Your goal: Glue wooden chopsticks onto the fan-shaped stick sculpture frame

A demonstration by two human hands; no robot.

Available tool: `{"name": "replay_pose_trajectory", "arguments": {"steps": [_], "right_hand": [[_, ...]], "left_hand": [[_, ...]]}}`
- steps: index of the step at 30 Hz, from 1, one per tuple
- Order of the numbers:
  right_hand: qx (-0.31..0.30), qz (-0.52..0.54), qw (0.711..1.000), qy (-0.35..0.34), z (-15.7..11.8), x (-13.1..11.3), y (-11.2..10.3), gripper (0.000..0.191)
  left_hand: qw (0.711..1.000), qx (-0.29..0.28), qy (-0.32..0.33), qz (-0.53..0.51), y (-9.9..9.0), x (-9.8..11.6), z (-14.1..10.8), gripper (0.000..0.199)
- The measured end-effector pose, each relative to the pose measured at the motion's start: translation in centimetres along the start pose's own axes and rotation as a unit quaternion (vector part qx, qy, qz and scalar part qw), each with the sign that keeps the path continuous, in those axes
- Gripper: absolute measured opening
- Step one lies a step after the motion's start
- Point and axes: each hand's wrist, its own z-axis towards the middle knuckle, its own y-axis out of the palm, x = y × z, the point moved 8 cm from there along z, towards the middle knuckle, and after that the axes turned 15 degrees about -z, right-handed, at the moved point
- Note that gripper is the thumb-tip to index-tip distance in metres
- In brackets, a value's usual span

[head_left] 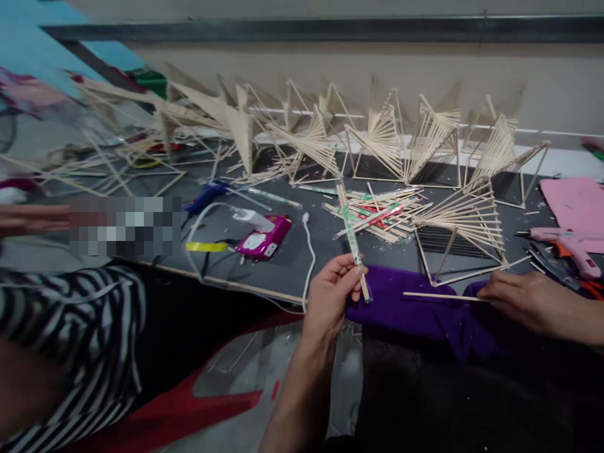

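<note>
My left hand (335,286) pinches the lower end of a pair of wrapped chopsticks (349,229), which point up and away over the table edge. To the right, my right hand (523,299) is closed on one end of a bare stick (441,296) that lies level above a purple cloth (401,292). Just beyond the right hand stands a fan-shaped stick frame (465,223). Between the hands and the back row of frames is a heap of wrapped sticks (382,211) with green and red print.
Several stick frames (431,141) line the wall. A pink glue gun (570,245) and pliers (550,264) lie at right, near pink cloth (573,204). Left are a magenta power strip (264,238), white cable (309,258), blue glue gun (205,196) and a person in striped clothing (80,346).
</note>
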Motion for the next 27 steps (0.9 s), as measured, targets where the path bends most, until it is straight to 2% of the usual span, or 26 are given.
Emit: {"name": "replay_pose_trajectory", "arguments": {"steps": [3, 7, 12, 14, 16, 19, 21, 22, 24, 25, 27], "right_hand": [[0.019, -0.044, 0.999, 0.004, 0.2, -0.4, -0.5, 0.024], [0.100, -0.108, 0.989, 0.003, 0.9, -2.2, -3.7, 0.021], [0.218, -0.243, 0.945, 0.002, 5.0, -5.0, -7.4, 0.024], [0.235, -0.272, 0.933, 0.028, 6.9, -5.2, -7.9, 0.028], [0.239, -0.262, 0.933, 0.052, 8.0, -5.1, -8.1, 0.028], [0.238, -0.141, 0.960, 0.033, 7.8, -5.0, -7.9, 0.028], [0.229, 0.022, 0.973, 0.008, 6.9, -4.7, -7.8, 0.028], [0.221, 0.113, 0.969, 0.003, 6.5, -4.3, -7.7, 0.028], [0.195, 0.284, 0.939, 0.009, 5.7, -3.4, -7.3, 0.025], [0.179, 0.356, 0.917, 0.023, 5.4, -2.8, -7.0, 0.025], [0.153, 0.465, 0.870, 0.059, 4.7, -1.8, -6.6, 0.032]], "left_hand": [[1.000, -0.009, -0.009, 0.018, 0.0, -0.8, -1.0, 0.026], [0.999, 0.035, 0.037, -0.014, -0.5, -0.3, -1.7, 0.030], [0.986, 0.098, 0.117, -0.074, 0.0, 1.6, -2.8, 0.032], [0.984, 0.103, 0.127, -0.073, 0.4, 2.1, -3.5, 0.032], [0.989, 0.087, 0.110, -0.057, 0.9, 1.9, -4.3, 0.031], [0.996, 0.036, 0.077, 0.005, 1.8, 0.8, -5.9, 0.026], [0.993, -0.037, 0.068, 0.092, 3.4, -0.1, -7.0, 0.021], [0.984, -0.090, 0.065, 0.140, 4.7, -0.7, -7.7, 0.018], [0.958, -0.188, 0.065, 0.207, 7.4, -2.0, -9.0, 0.016], [0.949, -0.218, 0.062, 0.221, 8.5, -2.7, -9.5, 0.016], [0.945, -0.239, 0.045, 0.217, 10.1, -3.8, -10.3, 0.019]]}}
